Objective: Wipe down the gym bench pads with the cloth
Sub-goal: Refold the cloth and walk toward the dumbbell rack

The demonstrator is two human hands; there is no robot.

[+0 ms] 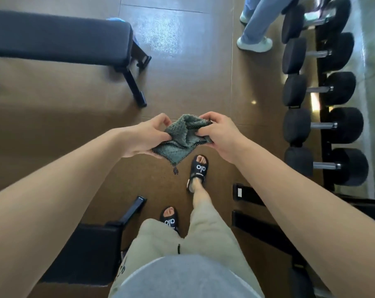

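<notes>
Both hands pinch the green cloth (pixel 183 136): left hand (pixel 149 136) fingers clamp its left edge, right hand (pixel 217 132) fingers its right; a tasselled corner hangs below.

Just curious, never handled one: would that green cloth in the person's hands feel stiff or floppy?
Probably floppy: the cloth bunches into folds between the left hand and right hand, and one corner droops. Likely light, since fingertip pinches hold it. Its nubby surface suggests little slipping.
</notes>
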